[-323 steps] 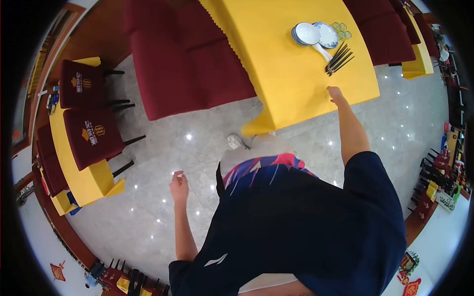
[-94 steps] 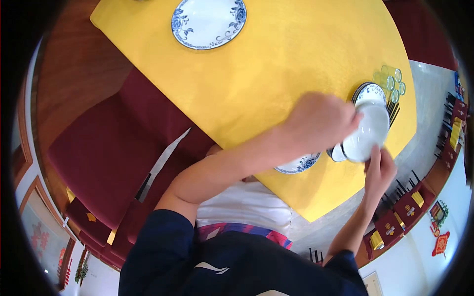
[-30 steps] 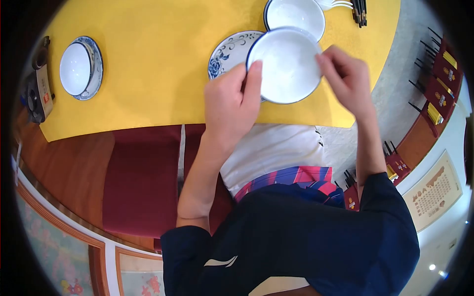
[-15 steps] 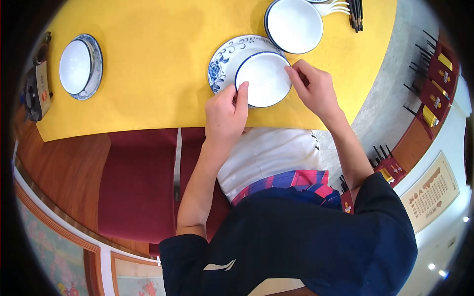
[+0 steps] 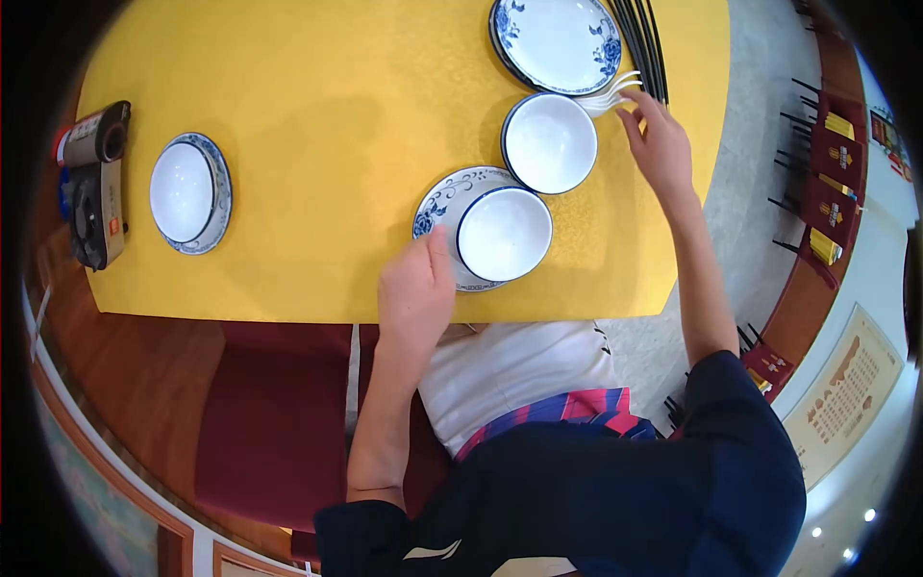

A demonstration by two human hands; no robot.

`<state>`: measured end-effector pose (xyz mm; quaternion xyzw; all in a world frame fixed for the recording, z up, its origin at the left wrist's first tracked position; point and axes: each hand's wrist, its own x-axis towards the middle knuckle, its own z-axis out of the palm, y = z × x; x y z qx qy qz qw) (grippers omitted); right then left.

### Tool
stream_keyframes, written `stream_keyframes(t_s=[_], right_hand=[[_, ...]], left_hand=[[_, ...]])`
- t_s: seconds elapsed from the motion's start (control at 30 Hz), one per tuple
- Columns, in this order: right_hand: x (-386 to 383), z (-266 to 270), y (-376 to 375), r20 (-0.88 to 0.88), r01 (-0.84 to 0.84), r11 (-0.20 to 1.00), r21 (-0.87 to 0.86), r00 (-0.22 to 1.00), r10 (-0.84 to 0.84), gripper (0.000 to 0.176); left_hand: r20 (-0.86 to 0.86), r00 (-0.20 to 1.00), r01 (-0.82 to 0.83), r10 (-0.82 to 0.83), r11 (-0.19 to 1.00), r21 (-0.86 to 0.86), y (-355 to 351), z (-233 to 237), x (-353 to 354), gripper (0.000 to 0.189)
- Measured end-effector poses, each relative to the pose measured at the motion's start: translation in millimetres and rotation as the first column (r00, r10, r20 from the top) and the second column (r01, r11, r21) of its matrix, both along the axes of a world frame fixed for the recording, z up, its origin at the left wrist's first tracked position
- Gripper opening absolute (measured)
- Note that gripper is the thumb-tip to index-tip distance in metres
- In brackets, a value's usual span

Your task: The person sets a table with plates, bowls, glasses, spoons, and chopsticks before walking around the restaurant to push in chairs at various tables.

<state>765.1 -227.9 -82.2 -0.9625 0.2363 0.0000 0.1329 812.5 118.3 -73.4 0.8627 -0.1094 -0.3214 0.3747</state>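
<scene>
A white bowl with a blue rim (image 5: 506,234) rests on a plate with a blue floral pattern (image 5: 481,176) near the table's front edge. My left hand (image 5: 417,292) is at the plate's left rim, its thumb overlapping it; the other fingers are mostly hidden. My right hand (image 5: 658,146) reaches to the white spoons (image 5: 598,104), thumb and index finger apart at their handle ends. A second white bowl (image 5: 550,143) adjoins the first one, just below the spoons. Black chopsticks (image 5: 642,48) lie beside the spoons.
A stack of floral plates (image 5: 558,43) stands at the back. On the left are another bowl (image 5: 181,192) on a plate and a portable stove (image 5: 96,207). A yellow cloth (image 5: 317,192) covers the table. Dark red chairs (image 5: 274,423) stand at its front.
Both hands have let go of the front bowl. My right hand has moved up and right to the spoons, and my left hand has shifted to the plate's left side. The view has tilted further up the table.
</scene>
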Motion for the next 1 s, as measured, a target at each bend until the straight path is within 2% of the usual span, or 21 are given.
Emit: stream_keyframes(t_s=[0.07,0.1,0.2,0.27,0.4,0.5,0.63,0.77,0.83,0.87,0.9,0.93,1.0], right_hand=[[9,-4,-13,0.015,-0.148,0.981,-0.128,0.988,0.152,0.024],[11,-5,-18,-0.015,-0.17,0.974,-0.152,0.985,0.17,0.027],[18,-3,-25,-0.073,-0.21,0.962,-0.175,0.977,0.2,0.033],[21,-3,-28,-0.081,-0.209,0.961,-0.182,0.977,0.197,0.038],[28,1,-34,-0.154,-0.229,0.949,-0.218,0.968,0.199,0.052],[29,3,-39,-0.202,-0.285,0.927,-0.244,0.95,0.238,0.055],[29,14,-41,-0.156,-0.257,0.943,-0.211,0.961,0.228,0.055],[29,32,-55,-0.143,-0.145,0.972,-0.183,0.982,0.12,0.04],[34,34,-69,-0.099,-0.051,0.98,-0.193,0.995,0.032,0.028],[38,33,-80,-0.034,-0.071,0.973,-0.22,0.997,0.065,0.031],[69,39,-98,0.045,-0.023,0.963,-0.267,0.998,0.037,0.033],[62,40,-92,0.035,0.049,0.965,-0.257,0.999,-0.042,0.035],[87,50,-90,0.102,0.03,0.962,-0.27,0.995,-0.002,0.04]], left_hand=[[-0.031,0.999,-0.045,0.044,0.998,-0.031,5,-1,5,0.043],[-0.035,0.998,-0.047,0.046,0.998,-0.031,6,0,7,0.043],[-0.073,0.992,-0.11,0.107,0.994,-0.029,11,0,11,0.042],[-0.016,0.992,-0.123,0.122,0.99,-0.071,13,-4,10,0.041],[0.009,0.995,-0.098,0.099,0.989,-0.113,16,-10,8,0.038],[0.045,0.997,-0.062,0.068,0.99,-0.123,14,-11,8,0.037],[0.012,0.997,-0.074,0.076,0.987,-0.143,8,-7,11,0.039],[-0.024,0.993,-0.121,0.118,0.978,-0.168,10,-9,16,0.037],[0.07,0.981,-0.166,0.182,0.968,-0.19,18,-22,19,0.04],[0.052,0.93,-0.344,0.365,0.91,-0.23,34,-33,12,0.042],[0.059,0.822,-0.522,0.566,0.791,-0.319,32,-57,28,0.044],[0.068,0.816,-0.526,0.574,0.785,-0.327,34,-64,31,0.044],[-0.042,0.708,-0.641,0.705,0.617,-0.456,37,-72,32,0.046]])
